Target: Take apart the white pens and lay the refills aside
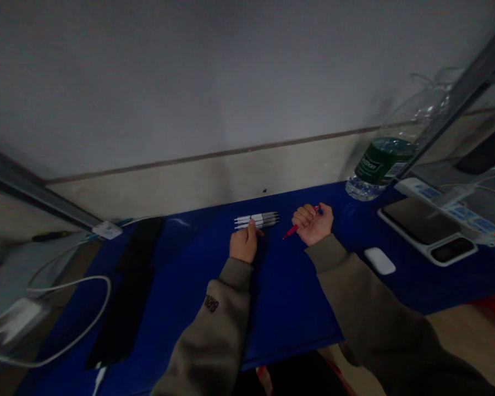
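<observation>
Several white pens with grey and black ends lie side by side in a row on the blue table. My left hand rests against the near side of that row, thumb over the pens and a finger stretched to the right; its other fingers are partly hidden. To the right, my right hand is closed around a red pen. This pen's tip points down and left, close above the table, and my thumb is at its upper end.
A large clear bottle with a green label stands at the back right. Nearby are a white earbud-like case, a grey-and-white device and a power strip. On the left lie a long black item and a white cable. A wall closes off the back.
</observation>
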The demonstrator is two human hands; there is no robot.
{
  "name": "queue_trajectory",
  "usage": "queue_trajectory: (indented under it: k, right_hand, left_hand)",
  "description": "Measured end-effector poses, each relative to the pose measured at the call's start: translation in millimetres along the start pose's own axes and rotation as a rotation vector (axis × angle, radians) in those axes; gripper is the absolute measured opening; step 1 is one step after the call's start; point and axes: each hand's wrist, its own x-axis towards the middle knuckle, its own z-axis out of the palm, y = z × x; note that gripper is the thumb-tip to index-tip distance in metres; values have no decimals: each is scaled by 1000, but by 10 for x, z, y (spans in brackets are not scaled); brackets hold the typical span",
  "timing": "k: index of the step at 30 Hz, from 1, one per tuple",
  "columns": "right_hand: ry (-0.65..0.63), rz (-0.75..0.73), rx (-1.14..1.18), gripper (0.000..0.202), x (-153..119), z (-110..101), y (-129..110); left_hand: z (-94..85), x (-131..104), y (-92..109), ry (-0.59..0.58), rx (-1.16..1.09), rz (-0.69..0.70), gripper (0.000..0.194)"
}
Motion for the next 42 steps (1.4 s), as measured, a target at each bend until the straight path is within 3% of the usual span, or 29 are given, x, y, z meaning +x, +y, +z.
queue_trajectory:
  k: [10,14,21,42]
  right_hand:
    - [-1,85,19,41,-38,89,62]
    - [-2,97,57,42,-38,94,60]
    - [-49,101,-7,43,-37,80,68]
    - [-127,207,37,39,-49,78,118]
  left_hand:
    - [55,-31,-16,19,122,109,59]
    - [49,-36,-12,-52,236,101,62]
    - [15,-55,-5,-196,526,209,47]
    - [25,-81,21,-208,534,181,44]
